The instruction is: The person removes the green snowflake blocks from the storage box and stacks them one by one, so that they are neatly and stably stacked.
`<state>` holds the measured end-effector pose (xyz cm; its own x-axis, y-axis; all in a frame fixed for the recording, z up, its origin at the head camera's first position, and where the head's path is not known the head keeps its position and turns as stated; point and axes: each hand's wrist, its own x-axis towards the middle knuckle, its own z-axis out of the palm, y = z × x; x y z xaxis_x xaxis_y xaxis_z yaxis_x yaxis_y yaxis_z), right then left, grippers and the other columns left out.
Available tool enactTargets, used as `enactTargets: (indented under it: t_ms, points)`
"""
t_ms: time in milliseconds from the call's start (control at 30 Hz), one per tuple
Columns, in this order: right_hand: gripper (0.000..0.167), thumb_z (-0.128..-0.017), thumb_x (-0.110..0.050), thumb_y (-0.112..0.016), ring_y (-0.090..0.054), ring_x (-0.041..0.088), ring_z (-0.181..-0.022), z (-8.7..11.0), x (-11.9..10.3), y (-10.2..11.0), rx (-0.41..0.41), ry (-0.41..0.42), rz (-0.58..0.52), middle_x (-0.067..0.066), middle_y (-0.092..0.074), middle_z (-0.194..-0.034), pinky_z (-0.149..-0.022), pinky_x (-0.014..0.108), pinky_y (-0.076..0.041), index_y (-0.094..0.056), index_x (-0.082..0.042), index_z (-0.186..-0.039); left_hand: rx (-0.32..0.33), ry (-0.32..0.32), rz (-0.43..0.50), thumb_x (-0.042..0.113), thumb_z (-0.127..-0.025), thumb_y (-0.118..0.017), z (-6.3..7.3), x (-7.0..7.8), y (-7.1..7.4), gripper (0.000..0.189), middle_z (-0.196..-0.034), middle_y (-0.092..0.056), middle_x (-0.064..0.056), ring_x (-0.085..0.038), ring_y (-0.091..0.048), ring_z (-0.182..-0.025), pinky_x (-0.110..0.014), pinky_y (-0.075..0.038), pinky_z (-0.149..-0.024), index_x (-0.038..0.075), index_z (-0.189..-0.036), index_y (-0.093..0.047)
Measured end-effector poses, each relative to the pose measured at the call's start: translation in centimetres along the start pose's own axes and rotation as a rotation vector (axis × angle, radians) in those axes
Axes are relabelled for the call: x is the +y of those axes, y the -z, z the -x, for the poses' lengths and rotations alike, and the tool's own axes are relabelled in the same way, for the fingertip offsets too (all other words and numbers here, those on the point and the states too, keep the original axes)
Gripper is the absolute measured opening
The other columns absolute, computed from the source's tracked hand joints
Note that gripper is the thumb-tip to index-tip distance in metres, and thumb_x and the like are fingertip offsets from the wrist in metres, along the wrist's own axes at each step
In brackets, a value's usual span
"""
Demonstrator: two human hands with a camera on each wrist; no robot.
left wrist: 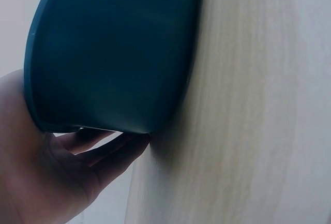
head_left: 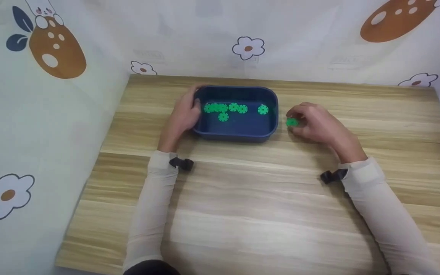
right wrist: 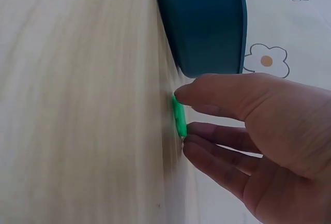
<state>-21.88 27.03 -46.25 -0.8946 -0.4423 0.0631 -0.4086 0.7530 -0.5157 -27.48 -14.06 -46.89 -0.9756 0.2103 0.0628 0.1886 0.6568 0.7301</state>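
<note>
A dark blue rectangular bin (head_left: 235, 136) stands on the wooden table, with several green notched plastic discs (head_left: 223, 116) lying on its floor. At the bin's left end, my left hand (head_left: 185, 112) grips the wall, thumb over the rim and fingers along the outside. The left wrist view shows those fingers (left wrist: 116, 157) against the bin's end. Just right of the bin, my right hand (head_left: 315, 122) pinches another green notched disc (right wrist: 179, 116) between thumb and fingertips. That disc is edge-on in the right wrist view, close to the tabletop.
The wood-grain table (head_left: 250, 214) runs back to a pale wall cloth (head_left: 197, 46) printed with flowers and orange shapes. A similar cloth hangs along the left side. Black straps (head_left: 181, 164) sit at both sleeve cuffs.
</note>
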Motion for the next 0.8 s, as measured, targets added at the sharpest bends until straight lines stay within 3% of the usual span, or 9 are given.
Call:
enactTargets:
  t_ms: [300, 500, 800]
  points:
    - [0.030, -0.095, -0.008, -0.076, -0.073, 0.035, -0.112, -0.4, -1.0, 0.8, 0.067, -0.019, -0.106, 0.019, -0.076, -0.122, -0.098, 0.053, -0.063, -0.075, 0.002, -0.124, 0.013, 0.006, -0.002, 0.009, -0.110, -0.044, 0.3, -0.3, 0.3, 0.050, -0.161, -0.056, -0.015, -0.030, -0.050, -0.153, -0.047, -0.036, -0.131, 0.012, -0.160, -0.048]
    - [0.026, -0.098, -0.006, -0.073, -0.077, 0.037, -0.107, -0.8, -2.3, 1.0, 0.128, -0.026, -0.148, 0.020, -0.077, -0.122, -0.093, 0.052, -0.065, -0.075, 0.002, -0.123, 0.017, 0.004, -0.009, 0.009, -0.109, -0.045, 0.2, -0.4, 0.5, 0.052, -0.162, -0.055, -0.017, -0.031, -0.048, -0.155, -0.047, -0.034, -0.132, 0.007, -0.161, -0.047]
    - [0.027, -0.098, -0.009, -0.076, -0.079, 0.034, -0.105, -1.8, -4.4, 1.1, 0.175, 0.005, -0.154, 0.018, -0.079, -0.119, -0.093, 0.050, -0.065, -0.076, 0.001, -0.123, 0.020, -0.016, -0.010, 0.009, -0.109, -0.047, -0.1, -0.2, 0.3, 0.049, -0.157, -0.060, -0.014, -0.030, -0.053, -0.151, -0.046, -0.038, -0.130, 0.012, -0.157, -0.052]
